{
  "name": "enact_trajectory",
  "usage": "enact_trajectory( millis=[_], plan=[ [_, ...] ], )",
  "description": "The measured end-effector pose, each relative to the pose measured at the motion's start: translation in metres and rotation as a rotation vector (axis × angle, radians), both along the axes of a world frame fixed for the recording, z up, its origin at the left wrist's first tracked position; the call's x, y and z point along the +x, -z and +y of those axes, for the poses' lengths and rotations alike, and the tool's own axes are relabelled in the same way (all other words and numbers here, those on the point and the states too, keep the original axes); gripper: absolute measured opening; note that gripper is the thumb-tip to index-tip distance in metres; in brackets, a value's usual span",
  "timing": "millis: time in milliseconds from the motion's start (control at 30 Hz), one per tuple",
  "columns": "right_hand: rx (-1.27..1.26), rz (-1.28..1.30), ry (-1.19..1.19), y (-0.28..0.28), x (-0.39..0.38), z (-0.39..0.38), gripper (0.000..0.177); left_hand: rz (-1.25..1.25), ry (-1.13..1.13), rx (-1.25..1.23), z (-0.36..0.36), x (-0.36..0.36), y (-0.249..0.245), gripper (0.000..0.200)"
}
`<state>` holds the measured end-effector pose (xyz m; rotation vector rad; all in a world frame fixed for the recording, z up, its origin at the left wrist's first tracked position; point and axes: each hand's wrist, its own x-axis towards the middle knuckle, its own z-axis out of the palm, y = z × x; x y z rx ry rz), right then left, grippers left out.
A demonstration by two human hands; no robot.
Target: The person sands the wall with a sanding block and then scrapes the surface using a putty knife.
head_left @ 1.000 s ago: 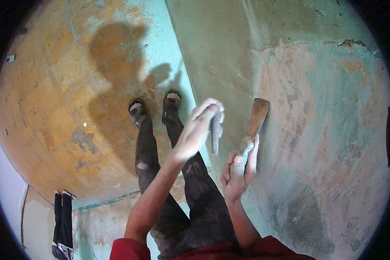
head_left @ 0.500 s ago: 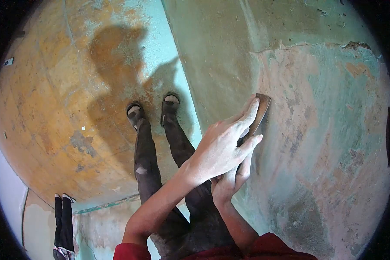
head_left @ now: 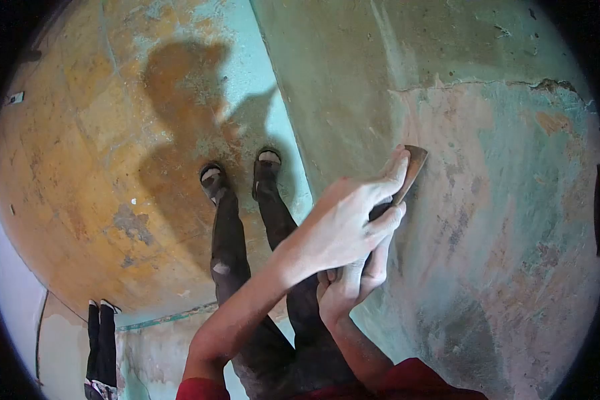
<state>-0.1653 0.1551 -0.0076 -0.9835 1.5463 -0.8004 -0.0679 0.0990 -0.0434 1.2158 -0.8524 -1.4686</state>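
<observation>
A scraper point(head_left: 413, 169) with a worn metal blade and dark handle is gripped in both hands, its blade edge at the patchy wall point(head_left: 487, 220). My left hand point(head_left: 350, 217) wraps the upper part near the blade, one finger stretched along the metal. Lower down, my right hand point(head_left: 353, 287) closes around the handle end, partly hidden behind the left wrist. Pale dust coats the fingers of both hands. Around the blade the wall shows pinkish and green scraped areas, with a ragged paint edge point(head_left: 487, 83) higher up.
My sandalled feet point(head_left: 240, 173) stand on the worn orange floor point(head_left: 80, 187), close to the wall's base, and my shadow falls over it. Another person's dark-trousered legs point(head_left: 101, 347) are at the lower left. A small white object point(head_left: 15, 98) lies at the far left.
The scraper blade has moved slightly right along the wall and tilted more, with both hands keeping their grip. The camera view has shifted a little.
</observation>
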Motion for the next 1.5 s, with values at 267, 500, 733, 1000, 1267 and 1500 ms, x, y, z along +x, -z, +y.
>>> enact_trajectory(
  millis=[267,500,733,1000,1267,1500],
  plan=[
    [-0.092,-0.068,0.043,0.022,0.02,0.0,0.044,-0.101,0.103,0.018,-0.012,0.021,0.0,0.059],
    [-0.038,-0.111,0.004,0.008,0.029,-0.021,0.048,-0.18,0.125,0.09,-0.026,0.035,-0.004,0.071],
    [-0.071,-0.091,-0.076,0.005,-0.001,-0.01,0.047,-0.083,0.02,0.037,-0.012,0.014,-0.008,0.075],
    [-0.03,-0.063,-0.068,-0.003,-0.003,-0.01,0.052,-0.029,-0.009,0.022,-0.004,-0.001,-0.004,0.078],
    [-0.058,0.005,-0.15,0.003,-0.012,-0.015,0.047,-0.035,0.036,0.096,-0.009,0.003,-0.006,0.08],
    [-0.065,-0.017,-0.191,0.012,-0.022,-0.017,0.054,-0.022,-0.098,-0.017,-0.006,-0.015,0.005,0.092]
  ],
)
